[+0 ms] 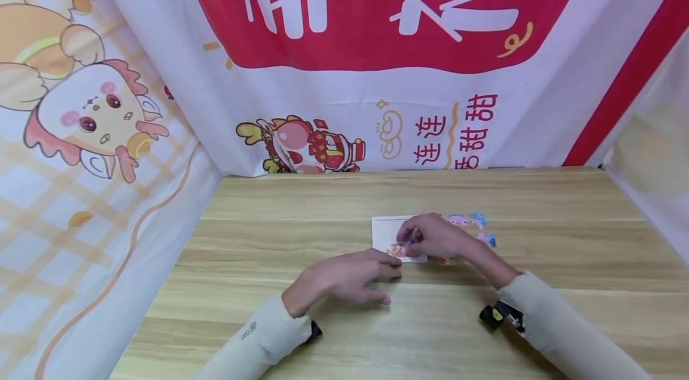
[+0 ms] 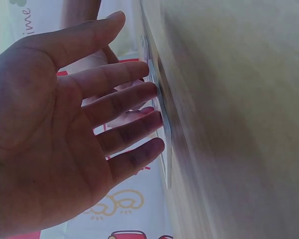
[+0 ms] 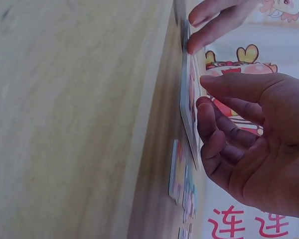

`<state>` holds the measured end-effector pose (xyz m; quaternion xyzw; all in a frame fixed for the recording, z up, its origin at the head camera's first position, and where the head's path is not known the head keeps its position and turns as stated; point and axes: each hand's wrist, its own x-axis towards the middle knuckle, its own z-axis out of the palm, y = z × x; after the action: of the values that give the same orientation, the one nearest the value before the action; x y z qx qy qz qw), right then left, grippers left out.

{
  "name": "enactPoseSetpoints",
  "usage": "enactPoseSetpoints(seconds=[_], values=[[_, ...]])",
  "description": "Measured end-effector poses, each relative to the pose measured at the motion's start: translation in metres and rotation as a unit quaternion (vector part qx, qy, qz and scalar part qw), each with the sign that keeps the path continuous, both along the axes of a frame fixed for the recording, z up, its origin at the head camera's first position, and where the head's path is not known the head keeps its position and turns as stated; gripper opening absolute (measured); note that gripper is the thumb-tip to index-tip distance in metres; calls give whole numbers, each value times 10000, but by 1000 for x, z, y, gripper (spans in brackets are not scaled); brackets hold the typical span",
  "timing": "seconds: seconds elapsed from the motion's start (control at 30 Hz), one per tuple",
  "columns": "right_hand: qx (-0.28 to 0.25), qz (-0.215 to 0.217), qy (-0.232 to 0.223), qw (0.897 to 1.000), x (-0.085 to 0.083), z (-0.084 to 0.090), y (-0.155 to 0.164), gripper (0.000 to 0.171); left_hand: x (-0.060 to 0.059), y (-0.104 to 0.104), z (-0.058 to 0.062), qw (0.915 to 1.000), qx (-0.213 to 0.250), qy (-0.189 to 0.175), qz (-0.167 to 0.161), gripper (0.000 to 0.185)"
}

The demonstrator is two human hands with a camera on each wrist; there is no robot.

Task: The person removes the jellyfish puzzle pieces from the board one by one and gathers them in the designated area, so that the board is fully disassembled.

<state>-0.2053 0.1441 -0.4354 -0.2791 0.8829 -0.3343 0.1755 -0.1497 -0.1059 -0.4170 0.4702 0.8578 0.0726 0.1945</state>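
Observation:
A white puzzle board [image 1: 384, 229] with a raised border lies flat on the wooden table. Colourful puzzle pieces [image 1: 396, 250] sit along its near side. My right hand [image 1: 437, 236] is over the board's right part, fingers curled and thumb close to the index finger, around a small puzzle piece at the board's surface that the fingers mostly hide. My left hand [image 1: 357, 275] is stretched out palm down at the near left, its fingers spread and fingertips at the board's near edge. In the left wrist view the left palm [image 2: 50, 129] holds nothing.
Several loose puzzle pieces [image 1: 487, 240] lie on the table [image 1: 301, 200] right of the board, partly behind the right hand and wrist. A printed cloth [image 1: 344, 87] hangs at the table's back edge, with more cloth at both sides. Each wrist wears a black camera [image 1: 492, 317].

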Motion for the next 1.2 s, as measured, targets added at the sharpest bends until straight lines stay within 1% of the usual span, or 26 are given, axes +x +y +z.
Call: enactPoseSetpoints(seconds=[0.03,0.2,0.33,0.67,0.77,0.87,0.93,1.03,1.2], values=[[15,3,-10,10000,0,0,-1,19,0,0,0,10000,7,2,-8,57],[47,171,223,9996,-1,-3,-5,21,-2,1,-2,10000,42,4,-62,57],[66,202,273,9994,-2,-5,-7,24,-3,1,-4,9999,40,4,-109,57],[88,79,260,9996,-2,-5,-10,29,-3,0,-3,9999,19,-4,-140,57],[105,47,272,9996,-1,-5,-11,29,-2,0,-3,9999,15,-27,-126,56],[118,22,263,9996,0,-4,-12,25,-2,0,-3,9999,18,-46,-125,56],[83,15,185,9998,0,-3,-12,20,-1,0,-2,9999,27,-76,-124,55],[-47,-28,-52,10000,1,-2,-12,14,-1,1,-2,9998,44,-118,-122,55],[-325,-116,-471,9983,0,1,-11,15,-1,0,-1,9998,46,-138,-112,56]])
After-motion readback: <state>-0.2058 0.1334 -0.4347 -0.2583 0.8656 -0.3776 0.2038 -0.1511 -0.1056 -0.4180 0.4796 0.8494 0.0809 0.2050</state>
